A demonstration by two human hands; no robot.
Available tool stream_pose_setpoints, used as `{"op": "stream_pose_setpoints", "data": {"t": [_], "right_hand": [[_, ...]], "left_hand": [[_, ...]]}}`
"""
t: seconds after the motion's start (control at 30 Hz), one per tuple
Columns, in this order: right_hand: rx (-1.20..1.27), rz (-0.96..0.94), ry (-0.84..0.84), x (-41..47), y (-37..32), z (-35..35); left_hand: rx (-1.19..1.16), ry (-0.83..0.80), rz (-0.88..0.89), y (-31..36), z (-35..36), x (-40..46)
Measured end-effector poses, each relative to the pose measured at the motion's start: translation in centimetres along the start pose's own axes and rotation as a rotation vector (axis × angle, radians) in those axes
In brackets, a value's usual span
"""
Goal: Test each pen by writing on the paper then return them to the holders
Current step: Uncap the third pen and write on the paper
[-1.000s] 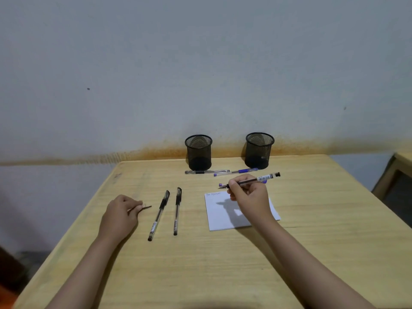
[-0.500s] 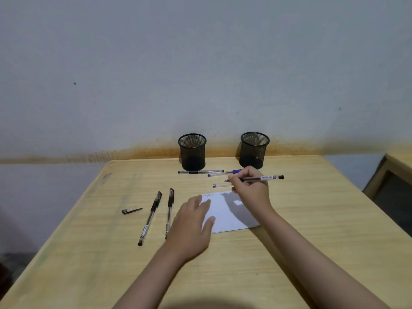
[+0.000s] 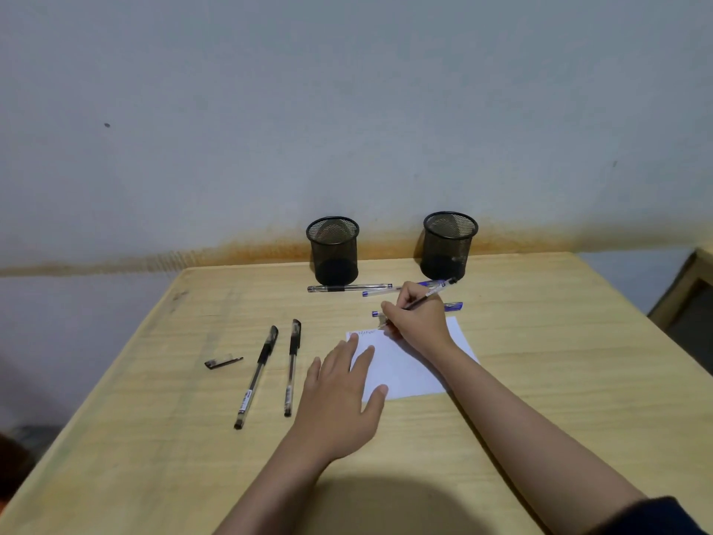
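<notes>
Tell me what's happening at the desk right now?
The right hand grips a black pen, its tip at the top edge of the paper. The left hand lies flat on the paper. Its cap lies off to the left. Both mesh holders look empty.

two pens (image 3: 270, 374) left of paper (image 3: 414, 366), holders (image 3: 334, 251) behind

The tabletop (image 3: 540, 341) is pale wood, grained and matt. Both holders (image 3: 333, 251) (image 3: 447, 245) are black wire mesh with a smooth rim. The sheet (image 3: 409, 368) is plain white paper. The pens (image 3: 256, 376) have clear glossy plastic barrels and black caps.
</notes>
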State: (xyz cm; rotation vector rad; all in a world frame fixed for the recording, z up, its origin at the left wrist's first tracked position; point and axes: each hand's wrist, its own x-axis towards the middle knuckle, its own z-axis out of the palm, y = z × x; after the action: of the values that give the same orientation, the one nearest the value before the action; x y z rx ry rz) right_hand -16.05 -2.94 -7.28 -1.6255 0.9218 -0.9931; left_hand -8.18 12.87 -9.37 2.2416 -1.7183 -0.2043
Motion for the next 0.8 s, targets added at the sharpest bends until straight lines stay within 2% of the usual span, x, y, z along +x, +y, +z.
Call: {"op": "stream_pose_setpoints", "data": {"t": [0.4, 0.8], "right_hand": [[-0.114, 0.003, -0.030, 0.6, 1.1, 0.5], [-0.106, -0.005, -0.003, 0.7, 1.4, 0.7]], "left_hand": [[0.012, -0.016, -0.036, 0.2, 0.0, 0.1], [0.007, -0.021, -0.045, 0.3, 0.0, 0.2]]}}
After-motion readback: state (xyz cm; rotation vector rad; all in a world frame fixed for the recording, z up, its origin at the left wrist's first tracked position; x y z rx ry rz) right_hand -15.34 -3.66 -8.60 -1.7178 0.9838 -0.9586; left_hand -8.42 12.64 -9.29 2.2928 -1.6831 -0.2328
